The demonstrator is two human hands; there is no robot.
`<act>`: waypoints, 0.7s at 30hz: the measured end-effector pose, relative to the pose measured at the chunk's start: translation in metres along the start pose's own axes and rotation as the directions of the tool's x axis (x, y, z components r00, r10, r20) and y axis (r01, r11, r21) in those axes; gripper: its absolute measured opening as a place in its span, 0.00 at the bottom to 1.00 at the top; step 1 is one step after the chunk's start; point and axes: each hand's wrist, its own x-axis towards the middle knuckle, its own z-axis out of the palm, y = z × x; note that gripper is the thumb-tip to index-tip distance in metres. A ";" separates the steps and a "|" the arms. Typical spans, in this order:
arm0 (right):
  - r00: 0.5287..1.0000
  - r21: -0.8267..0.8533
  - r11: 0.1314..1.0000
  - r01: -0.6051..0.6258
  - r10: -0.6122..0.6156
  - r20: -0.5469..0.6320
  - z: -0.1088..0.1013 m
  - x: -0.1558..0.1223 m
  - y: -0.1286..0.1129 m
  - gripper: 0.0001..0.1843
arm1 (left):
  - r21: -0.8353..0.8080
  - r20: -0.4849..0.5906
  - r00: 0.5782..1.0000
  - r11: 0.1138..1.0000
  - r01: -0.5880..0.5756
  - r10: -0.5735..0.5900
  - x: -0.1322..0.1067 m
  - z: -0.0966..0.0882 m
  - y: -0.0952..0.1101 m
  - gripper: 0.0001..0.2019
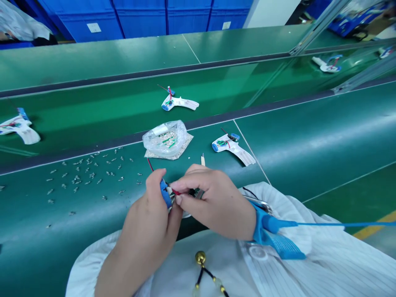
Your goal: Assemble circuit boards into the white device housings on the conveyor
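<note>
Just above my lap, my left hand (147,216) is closed around a blue-edged part (165,194) with wires, its thumb and fingers pressing on the sides. A thin red lead sticks up beyond that hand. My right hand (216,202) pinches a short red wire (175,192) close against this part, near a small white connector (169,189). Most of what lies under the fingers is hidden. On the bench beyond the right hand rests a white pistol-shaped shell half (238,150) with a blue board and wires. A pointed stick-like tool (202,159) shows behind the right knuckles.
A clear plastic bag (165,140) of small white parts sits ahead. Many tiny metal pieces (89,175) lie scattered at left. On the green belt lie more shells (181,103). Blue crates (139,18) stand behind. A blue wrist strap (272,231) trails its cord rightward.
</note>
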 end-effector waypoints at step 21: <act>0.777 -0.369 0.741 -0.561 0.317 -0.544 -0.169 0.182 0.133 0.16 | -0.240 0.368 0.927 0.971 0.015 0.077 0.000 0.009 -0.025 0.22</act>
